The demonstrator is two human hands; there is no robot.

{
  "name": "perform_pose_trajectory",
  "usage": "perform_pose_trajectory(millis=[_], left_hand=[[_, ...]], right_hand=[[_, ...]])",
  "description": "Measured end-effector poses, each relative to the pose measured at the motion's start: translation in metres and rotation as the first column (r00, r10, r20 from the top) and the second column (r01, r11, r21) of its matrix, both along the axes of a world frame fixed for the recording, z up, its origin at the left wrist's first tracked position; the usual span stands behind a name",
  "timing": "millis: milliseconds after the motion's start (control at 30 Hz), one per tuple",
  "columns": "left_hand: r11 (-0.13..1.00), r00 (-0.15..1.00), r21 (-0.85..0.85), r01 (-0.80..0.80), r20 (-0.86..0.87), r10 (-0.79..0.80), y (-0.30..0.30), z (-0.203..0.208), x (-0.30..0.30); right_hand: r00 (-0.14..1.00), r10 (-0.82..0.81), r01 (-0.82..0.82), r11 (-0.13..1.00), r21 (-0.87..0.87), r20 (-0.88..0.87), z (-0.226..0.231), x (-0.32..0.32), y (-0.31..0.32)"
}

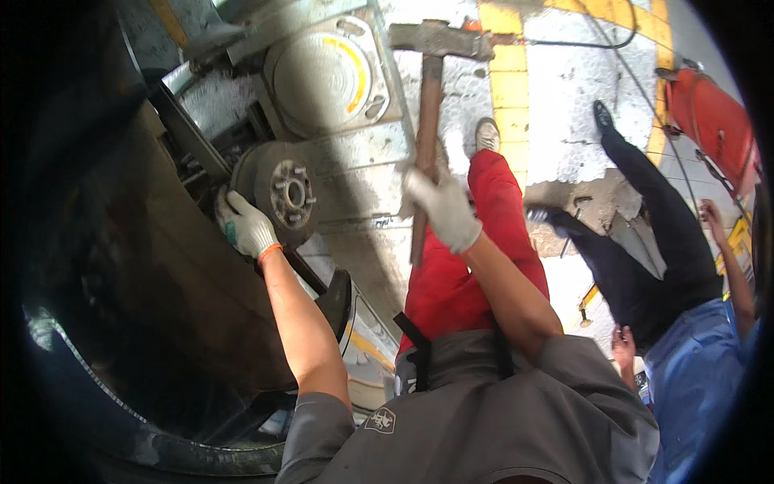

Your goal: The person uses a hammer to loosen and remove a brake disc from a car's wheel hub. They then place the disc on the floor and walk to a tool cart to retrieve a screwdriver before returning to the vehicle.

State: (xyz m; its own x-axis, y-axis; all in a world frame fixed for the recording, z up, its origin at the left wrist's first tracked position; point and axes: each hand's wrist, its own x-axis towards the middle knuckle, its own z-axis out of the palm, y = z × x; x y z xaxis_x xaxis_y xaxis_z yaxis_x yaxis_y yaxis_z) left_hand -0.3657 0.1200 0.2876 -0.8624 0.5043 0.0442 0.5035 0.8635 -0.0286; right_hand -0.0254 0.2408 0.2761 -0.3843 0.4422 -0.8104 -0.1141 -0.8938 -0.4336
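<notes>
My right hand [443, 211], in a whitish work glove and slightly blurred, is wrapped round the wooden handle of a sledgehammer [429, 105]. Its heavy steel head points away from me, above the floor. To the left, my left hand [246, 224], in a knit glove with an orange cuff, lies at the near left edge of a dark brake drum [262, 173]. Its thumb shows against the drum, while the other fingertips are partly hidden. Several wheel studs stick out round the hub [296, 194] at the drum's middle.
The dark car body and wheel arch [185, 306] fill the left side. Beyond the drum is a round turnplate [318, 77] on a metal platform. A person in blue [693, 363] is at my right, near a red piece of equipment [709, 121]. A cable [645, 89] runs across there.
</notes>
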Motion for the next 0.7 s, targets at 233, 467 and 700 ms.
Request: perform_pose_trajectory(millis=[233, 467, 700], left_hand=[[0.973, 0.974, -0.058, -0.225, 0.02, 0.227, 0.019, -0.011, 0.005], [0.997, 0.989, -0.031, 0.072, 0.131, -0.068, 0.027, -0.013, -0.032], [0.995, 0.982, -0.1, -0.003, 0.186, 0.021, 0.016, -0.012, -0.021]], right_hand=[[0.981, -0.172, 0.182, 0.977, -0.116, 0.09, -0.068, -0.041, -0.061], [0.998, -0.063, 0.063, 0.992, 0.111, -0.004, -0.059, -0.052, -0.127], [0.904, -0.403, 0.354, 0.893, -0.278, -0.144, -0.059, -0.089, -0.158]])
